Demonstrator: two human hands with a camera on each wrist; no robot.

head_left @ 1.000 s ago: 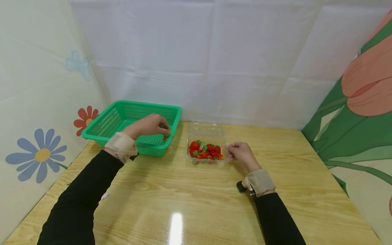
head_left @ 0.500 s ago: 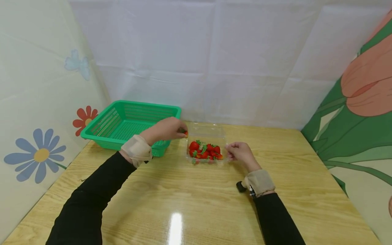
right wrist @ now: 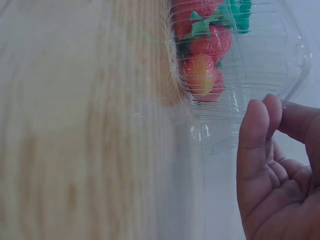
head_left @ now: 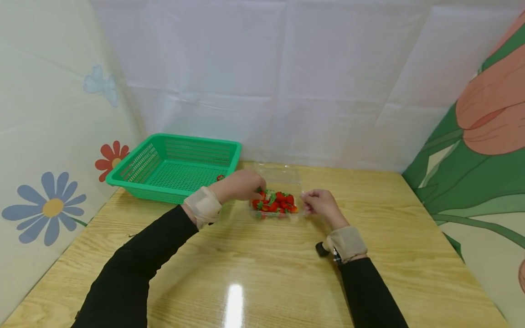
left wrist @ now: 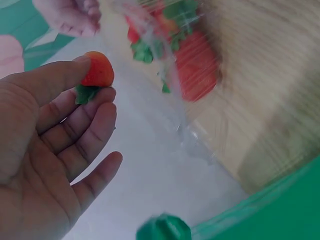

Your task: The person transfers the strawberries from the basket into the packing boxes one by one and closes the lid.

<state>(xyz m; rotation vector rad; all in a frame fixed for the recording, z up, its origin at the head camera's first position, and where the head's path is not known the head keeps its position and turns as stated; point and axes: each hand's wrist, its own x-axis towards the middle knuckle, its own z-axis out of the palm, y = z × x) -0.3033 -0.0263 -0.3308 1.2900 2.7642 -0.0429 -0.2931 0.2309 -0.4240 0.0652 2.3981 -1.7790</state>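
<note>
My left hand (head_left: 242, 184) pinches a strawberry (left wrist: 101, 70) between thumb and fingers, its green leaves toward the palm. In the head view this hand is at the left side of a clear plastic clamshell box (head_left: 275, 174), fingertips over its contents. Several red strawberries (head_left: 283, 200) with green leaves lie inside. The box's lid stands open at the back. On the box's right, my right hand (head_left: 322, 205) pinches the edge with thumb and forefinger. The right wrist view shows those fingers at the ridged clear wall (right wrist: 270, 55).
A green plastic basket (head_left: 172, 138) with slotted sides stands to the left of the box. One more strawberry (head_left: 220, 177) shows inside, partly behind the left arm. A white sheet (head_left: 262, 82) hangs behind the wooden table (head_left: 279, 273).
The left hand has lifted the strawberry from the basket and carried it right, over the box's left side. The right hand has stayed at the box edge.
</note>
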